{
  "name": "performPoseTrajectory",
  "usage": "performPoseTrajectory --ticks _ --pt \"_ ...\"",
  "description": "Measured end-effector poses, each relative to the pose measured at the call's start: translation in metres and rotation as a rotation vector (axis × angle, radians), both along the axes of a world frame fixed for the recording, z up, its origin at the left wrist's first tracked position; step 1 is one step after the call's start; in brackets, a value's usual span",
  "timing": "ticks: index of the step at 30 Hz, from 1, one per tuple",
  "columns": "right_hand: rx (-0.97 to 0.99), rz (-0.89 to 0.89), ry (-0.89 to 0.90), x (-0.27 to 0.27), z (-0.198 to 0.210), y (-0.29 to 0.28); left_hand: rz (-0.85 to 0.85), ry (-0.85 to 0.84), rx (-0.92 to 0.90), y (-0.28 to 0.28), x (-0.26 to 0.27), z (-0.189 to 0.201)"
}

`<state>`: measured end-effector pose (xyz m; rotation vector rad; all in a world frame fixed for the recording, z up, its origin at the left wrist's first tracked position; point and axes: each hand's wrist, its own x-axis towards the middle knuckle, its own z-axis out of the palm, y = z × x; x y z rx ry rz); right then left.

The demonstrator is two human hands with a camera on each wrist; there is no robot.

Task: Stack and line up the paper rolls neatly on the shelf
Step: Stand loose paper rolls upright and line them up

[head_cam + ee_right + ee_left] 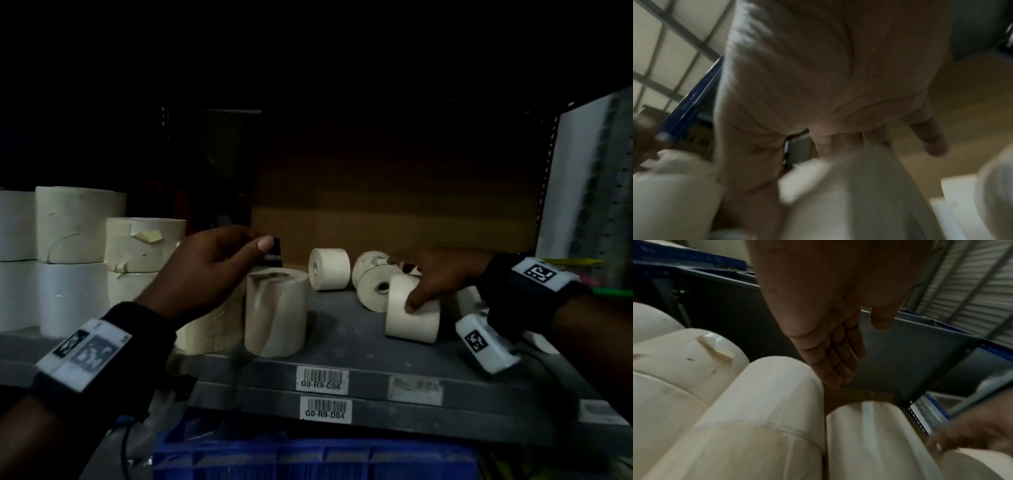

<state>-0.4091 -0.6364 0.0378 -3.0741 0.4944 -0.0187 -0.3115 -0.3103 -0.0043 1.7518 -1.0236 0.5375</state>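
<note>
Right hand grips one small paper roll lying on the shelf. Left hand, fingers relaxed and holding nothing, hovers over one upright roll. Three further small rolls lie behind.

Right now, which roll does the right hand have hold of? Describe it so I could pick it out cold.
Start at the grey shelf with the barcode labels on its front edge. Among the loose rolls on its right half, it is the cream paper roll nearest that edge, lying on its side. Only this one has the right hand on it, thumb pressed on its curved face.
</note>
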Motion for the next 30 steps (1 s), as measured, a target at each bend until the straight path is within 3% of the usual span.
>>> performPoseTrajectory --ticks 6,11,14,17,19,24,30 --pt "-0.214 -0.088 0.106 0.013 -0.002 -0.001 0.049 -0.070 0.062 -0.017 -0.001 -0.002" --pt "-0.206 -0.123 0.196 0.028 0.014 0.003 0.091 -0.101 0.206 -0.030 0.006 -0.006" --pt "-0.224 -0.071 0.074 0.045 0.036 0.016 0.141 -0.156 0.391 -0.034 0.010 -0.013" --pt "-0.149 0.015 -0.195 0.077 0.056 0.038 0.191 -0.219 0.428 -0.036 0.009 -0.017" --pt "-0.038 0.036 -0.255 0.107 0.059 0.053 0.210 -0.223 0.425 -0.037 0.009 -0.017" --pt "0.179 0.002 -0.216 0.188 0.040 0.069 0.185 -0.212 0.423 -0.036 0.013 -0.021" --pt "0.157 -0.058 -0.180 0.239 0.003 0.049 0.165 -0.242 0.370 -0.037 0.018 -0.029"
